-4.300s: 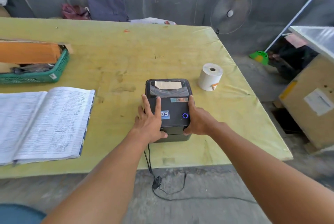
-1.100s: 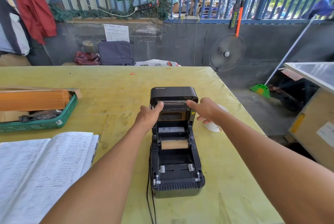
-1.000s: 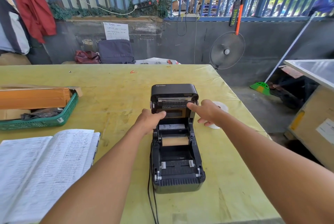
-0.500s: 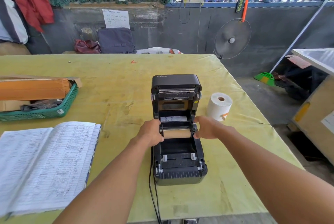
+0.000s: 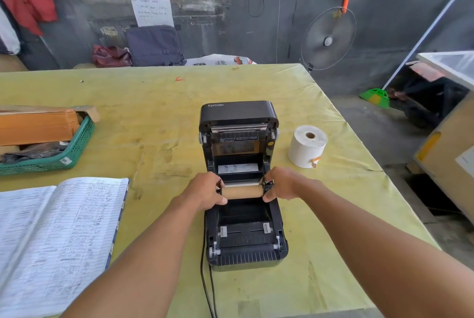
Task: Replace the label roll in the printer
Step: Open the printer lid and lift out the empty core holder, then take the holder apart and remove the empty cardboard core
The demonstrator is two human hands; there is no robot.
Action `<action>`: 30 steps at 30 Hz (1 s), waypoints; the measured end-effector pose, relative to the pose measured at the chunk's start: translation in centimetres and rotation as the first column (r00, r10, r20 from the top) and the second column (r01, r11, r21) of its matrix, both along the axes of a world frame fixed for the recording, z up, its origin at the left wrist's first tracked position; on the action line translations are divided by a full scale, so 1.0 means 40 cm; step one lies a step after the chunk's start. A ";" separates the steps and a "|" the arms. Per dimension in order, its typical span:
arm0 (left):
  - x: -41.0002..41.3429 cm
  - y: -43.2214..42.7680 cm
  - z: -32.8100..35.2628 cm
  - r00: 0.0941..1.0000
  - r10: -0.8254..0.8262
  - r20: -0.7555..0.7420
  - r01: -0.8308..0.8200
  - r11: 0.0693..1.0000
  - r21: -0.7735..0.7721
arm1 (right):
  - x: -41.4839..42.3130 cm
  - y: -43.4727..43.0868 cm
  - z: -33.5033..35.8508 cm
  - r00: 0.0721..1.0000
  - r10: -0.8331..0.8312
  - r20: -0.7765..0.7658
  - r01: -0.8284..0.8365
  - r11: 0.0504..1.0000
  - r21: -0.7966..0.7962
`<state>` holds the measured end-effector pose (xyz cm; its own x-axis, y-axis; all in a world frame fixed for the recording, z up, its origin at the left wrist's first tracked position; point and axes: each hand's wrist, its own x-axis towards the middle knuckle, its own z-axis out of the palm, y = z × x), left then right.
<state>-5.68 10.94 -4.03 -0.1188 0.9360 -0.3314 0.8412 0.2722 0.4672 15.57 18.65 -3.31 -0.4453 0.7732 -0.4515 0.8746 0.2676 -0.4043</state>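
Note:
The black label printer (image 5: pixel 243 248) stands on the yellow table (image 5: pixel 159 112) with its lid (image 5: pixel 238 115) swung up and back. Inside lies a bare brown cardboard core (image 5: pixel 242 192) between two black roll holders. My left hand (image 5: pixel 205 193) grips the left holder at the core's left end, thumb in front. At the core's right end my right hand (image 5: pixel 284 184) grips the right holder the same way. A full white label roll (image 5: pixel 306 147) stands on end on the table, right of the printer.
An open handwritten ledger (image 5: pixel 51 238) lies at the near left. A green basket (image 5: pixel 66 156) with a cardboard box sits at the left edge. The printer's black cable (image 5: pixel 205 289) runs off the front edge. A fan (image 5: pixel 328 40) stands beyond the table's right corner.
The printer lid went from shut to fully raised. Both hands came down from the lid to the ends of the cardboard core inside and now hold the holders there.

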 end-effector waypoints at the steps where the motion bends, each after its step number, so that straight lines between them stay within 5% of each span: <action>1: -0.003 0.003 0.007 1.000 -0.009 0.005 0.009 1.000 0.000 | 0.002 0.001 0.008 1.000 -0.007 -0.005 0.007 1.000 -0.013; 5: -0.021 0.007 0.057 0.998 -0.019 0.056 0.016 0.999 0.047 | 0.026 0.004 0.061 0.990 -0.104 -0.096 0.091 0.987 -0.131; 8: -0.022 -0.004 0.097 0.968 0.069 0.241 -0.087 0.994 0.064 | 0.049 -0.013 0.117 0.973 -0.158 -0.171 0.119 0.969 -0.218; 15: 0.067 -0.076 0.136 0.753 0.244 0.612 -0.317 0.948 0.012 | 0.082 -0.113 0.189 0.869 -0.309 -0.388 0.190 0.930 -0.315; 19: 0.124 -0.124 0.110 0.503 0.256 0.825 -0.344 0.936 -0.080 | 0.157 -0.185 0.169 0.773 -0.432 -0.465 0.255 0.882 -0.395; 22: 0.191 -0.154 0.080 0.409 0.252 0.877 -0.339 0.934 -0.111 | 0.225 -0.239 0.134 0.732 -0.490 -0.473 0.287 0.852 -0.438; 30: 0.377 -0.183 0.023 0.388 0.278 0.879 -0.330 0.932 -0.150 | 0.416 -0.293 0.071 0.661 -0.601 -0.449 0.361 0.779 -0.512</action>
